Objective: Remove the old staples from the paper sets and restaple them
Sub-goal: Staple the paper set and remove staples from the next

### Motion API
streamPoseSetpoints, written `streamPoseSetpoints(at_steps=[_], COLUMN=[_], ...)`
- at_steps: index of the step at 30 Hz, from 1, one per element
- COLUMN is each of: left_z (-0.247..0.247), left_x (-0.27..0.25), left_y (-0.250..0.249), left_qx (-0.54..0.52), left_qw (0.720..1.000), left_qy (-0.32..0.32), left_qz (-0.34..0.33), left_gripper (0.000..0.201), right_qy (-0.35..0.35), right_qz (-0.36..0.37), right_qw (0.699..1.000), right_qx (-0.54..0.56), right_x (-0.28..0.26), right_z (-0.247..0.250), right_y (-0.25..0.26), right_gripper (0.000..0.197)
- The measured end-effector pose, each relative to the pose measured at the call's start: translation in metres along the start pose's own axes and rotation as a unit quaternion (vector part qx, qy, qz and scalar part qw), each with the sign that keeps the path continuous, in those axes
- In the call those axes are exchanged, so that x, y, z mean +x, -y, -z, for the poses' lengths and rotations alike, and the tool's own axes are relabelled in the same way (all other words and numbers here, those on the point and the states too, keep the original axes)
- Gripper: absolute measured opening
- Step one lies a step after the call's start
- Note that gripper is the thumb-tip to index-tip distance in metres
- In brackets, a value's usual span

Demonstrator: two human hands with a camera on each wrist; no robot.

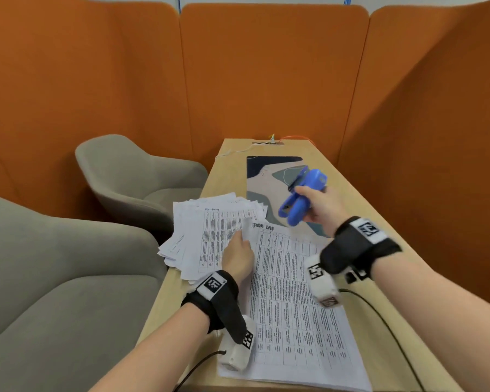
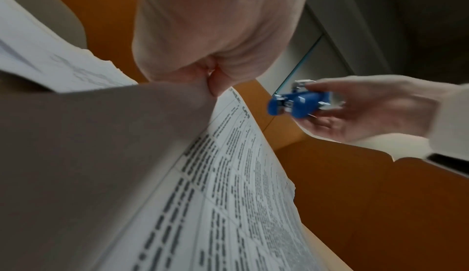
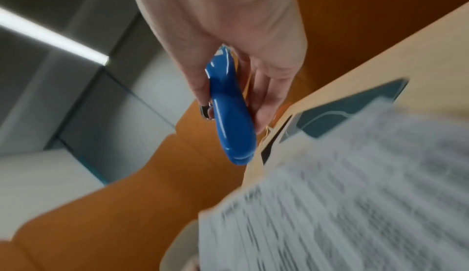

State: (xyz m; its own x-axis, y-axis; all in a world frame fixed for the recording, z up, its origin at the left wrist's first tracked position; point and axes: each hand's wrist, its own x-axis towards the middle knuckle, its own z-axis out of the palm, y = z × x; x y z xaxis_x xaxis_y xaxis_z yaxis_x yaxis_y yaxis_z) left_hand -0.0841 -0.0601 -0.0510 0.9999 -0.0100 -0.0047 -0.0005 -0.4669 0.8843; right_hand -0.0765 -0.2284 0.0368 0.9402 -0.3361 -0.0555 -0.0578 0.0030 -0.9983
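Blue plastic marks the stapler [image 1: 300,198], held in the air right of centre in the head view, above the desk mat [image 1: 269,176] and apart from the paper. The right hand [image 1: 324,206] has its fingers and thumb wrapped round the body. The left hand [image 1: 238,254], at centre frame, pinches the upper left corner of the paper set [image 1: 289,292] and lifts that corner off the table [image 1: 359,199].

The step in hand looks to be restapling that corner. To do it well, keep the sheets squared under the pinch, slide the corner fully into the stapler's mouth, clear the pinching fingertips from the strike point, then squeeze once, firmly.

The stapler's long axis runs diagonally, from upper right to lower left in the head view, and its mouth seems to face lower left, toward the lifted corner. The set's long axis runs from that corner toward the lower right. A fanned stack [image 1: 210,230] lies just left of it.
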Motion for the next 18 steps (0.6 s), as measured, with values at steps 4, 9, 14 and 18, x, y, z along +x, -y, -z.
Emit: streamPoseSetpoints(at_steps=[4,9,14,18], left_z=[0.002,0.003,0.003,0.000], left_x=[-0.001,-0.001,-0.004,-0.009], left_y=[0.001,0.002,-0.005,-0.011], left_qx=[0.036,0.036,0.034,0.050], left_qw=[0.998,0.996,0.996,0.993], left_qy=[-0.019,-0.025,-0.021,-0.022], left_qz=[-0.047,-0.076,-0.086,-0.103], left_gripper=[0.025,0.018,0.019,0.016], right_qy=[-0.021,-0.043,-0.039,-0.049], right_qz=[0.007,0.033,0.055,0.092], right_qw=[1.000,0.997,0.994,0.988], right_qx=[0.000,-0.063,-0.083,-0.117], right_x=[0.011,0.010,0.017,0.019], right_z=[-0.039,-0.052,-0.064,-0.074], right_y=[-0.022,-0.022,-0.021,-0.022], right_gripper=[0.064,0.034,0.039,0.031])
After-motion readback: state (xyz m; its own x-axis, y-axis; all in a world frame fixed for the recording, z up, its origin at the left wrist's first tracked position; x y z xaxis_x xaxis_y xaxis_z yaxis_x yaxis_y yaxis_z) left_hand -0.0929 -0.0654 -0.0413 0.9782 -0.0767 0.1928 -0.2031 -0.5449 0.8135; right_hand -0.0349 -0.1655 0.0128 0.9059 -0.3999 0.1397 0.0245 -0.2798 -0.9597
